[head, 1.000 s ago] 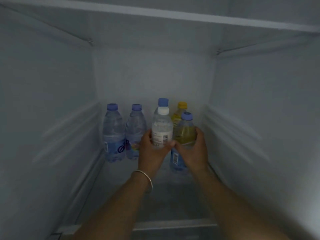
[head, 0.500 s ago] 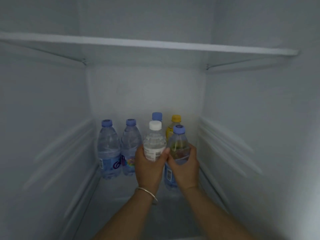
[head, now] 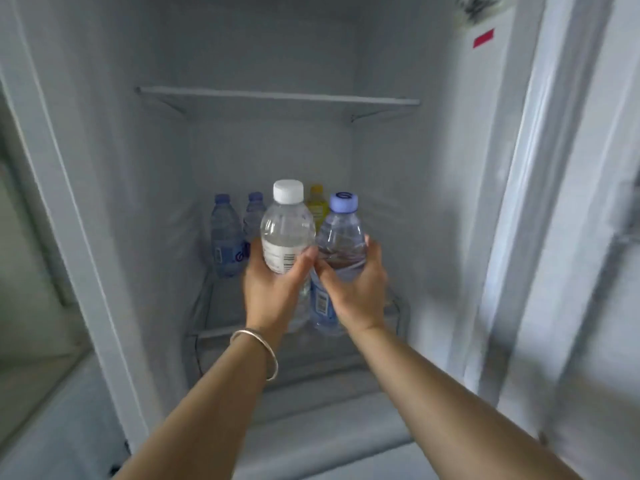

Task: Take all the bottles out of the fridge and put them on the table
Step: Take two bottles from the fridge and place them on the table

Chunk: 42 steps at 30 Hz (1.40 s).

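Note:
My left hand grips a clear white-capped bottle with a white label. My right hand grips a blue-capped bottle with a blue label. I hold both upright, side by side, lifted off the fridge shelf and in front of it. Behind them, at the back of the shelf, stand two blue-capped water bottles on the left and a yellow bottle, partly hidden by the held ones.
The white fridge interior has an upper shelf above the bottles. The fridge's left frame and right frame flank the opening. A red sticker sits high on the right wall.
Both hands have drawn back out of the fridge with their bottles, lifting them off the shelf. The view has pulled away, so the fridge frame now shows on both sides.

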### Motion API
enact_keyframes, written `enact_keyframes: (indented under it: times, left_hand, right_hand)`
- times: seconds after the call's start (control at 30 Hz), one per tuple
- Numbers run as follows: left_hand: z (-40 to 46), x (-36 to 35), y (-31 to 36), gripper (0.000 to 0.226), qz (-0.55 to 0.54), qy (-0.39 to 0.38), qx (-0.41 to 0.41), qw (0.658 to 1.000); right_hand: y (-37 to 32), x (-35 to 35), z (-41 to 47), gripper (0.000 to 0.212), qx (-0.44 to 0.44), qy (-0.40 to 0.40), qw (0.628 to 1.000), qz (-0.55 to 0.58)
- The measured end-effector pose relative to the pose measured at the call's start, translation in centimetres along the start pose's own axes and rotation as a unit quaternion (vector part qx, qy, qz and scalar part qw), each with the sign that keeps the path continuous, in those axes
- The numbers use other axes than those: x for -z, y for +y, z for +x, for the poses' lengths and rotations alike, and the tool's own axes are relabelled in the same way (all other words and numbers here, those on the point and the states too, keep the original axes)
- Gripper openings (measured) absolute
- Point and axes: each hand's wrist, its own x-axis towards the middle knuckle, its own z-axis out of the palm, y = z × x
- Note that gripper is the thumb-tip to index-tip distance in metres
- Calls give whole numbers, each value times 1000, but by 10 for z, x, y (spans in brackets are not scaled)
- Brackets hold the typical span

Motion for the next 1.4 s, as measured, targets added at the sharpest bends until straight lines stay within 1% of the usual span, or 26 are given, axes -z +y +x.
enact_keyframes:
  times: [0.07,0.1,0.17,0.27,0.37,0.47,0.5,0.6,0.63,0.7,0.73,0.8,0.83,0.9,0.93,0.97,1.0,1.03,1.07,1.13,1.2,1.27,1.33,1.4]
  left_hand:
    - [-43,10,17,39,-1,-34,18,999]
    - [-66,15,26,39,-7,-55,28,998]
    - [-110,19,38,42,-29,-90,49,994]
    - [-168,14,62,47,-65,-118,85,987]
    - [-214,-3,91,50,-102,-152,106,977]
    - [-257,-30,119,56,-120,-220,118,961]
    - [-274,-40,129,54,-119,-243,125,955]
    - [-328,-76,157,24,-141,-286,142,937]
    - [-348,-89,166,23,-152,-297,147,931]
    - [-391,-117,183,38,-167,-319,152,920]
    - [-414,-132,189,46,-167,-325,158,917]
    - [-464,-162,200,52,-169,-326,178,913]
    - [-488,-178,205,50,-169,-323,188,912]
    - [-533,-209,214,35,-171,-324,204,908]
    - [-552,-224,218,28,-173,-325,211,906]
    - [-568,-240,222,26,-172,-326,215,904]
    - [-582,-255,225,31,-166,-331,219,903]
    - [-595,-269,228,41,-161,-339,223,900]
    - [-607,-282,229,50,-154,-344,232,897]
    - [-626,-309,230,57,-147,-348,248,892]
    - [-639,-340,227,58,-146,-351,256,889]
    - [-646,-373,220,55,-144,-351,262,887]
    - [-648,-408,206,53,-136,-343,263,891]
    - [-647,-444,191,52,-129,-337,265,894]
  right_hand:
    - [-20,30,-40,64,-17,14,999,-35]
    - [-28,47,-61,63,-25,18,998,-55]
    - [-44,82,-100,60,-41,12,996,-83]
    - [-75,137,-143,64,-69,-1,992,-105]
    - [-110,190,-168,55,-67,7,992,-110]
    - [-137,248,-188,52,-63,36,989,-128]
    - [-143,269,-197,52,-64,50,987,-137]
    - [-159,336,-220,46,-69,99,977,-178]
    - [-164,360,-228,48,-69,115,973,-187]
    - [-174,412,-246,54,-79,142,966,-200]
    - [-179,438,-255,58,-88,152,963,-206]
    - [-187,492,-272,61,-106,168,953,-229]
    - [-192,519,-279,61,-112,172,948,-244]
    - [-196,569,-293,58,-135,179,938,-263]
    - [-197,592,-300,60,-148,184,933,-273]
    - [-198,615,-305,62,-158,189,927,-283]
    - [-198,636,-310,63,-167,193,922,-290]
    - [-196,656,-314,63,-175,198,919,-294]
    - [-195,673,-317,62,-182,204,915,-295]
    - [-189,706,-316,58,-195,212,907,-308]
    - [-179,736,-308,52,-210,219,899,-316]
    - [-164,762,-296,53,-216,224,895,-321]
    - [-145,787,-280,52,-225,219,891,-327]
    - [-123,810,-260,47,-234,218,889,-328]
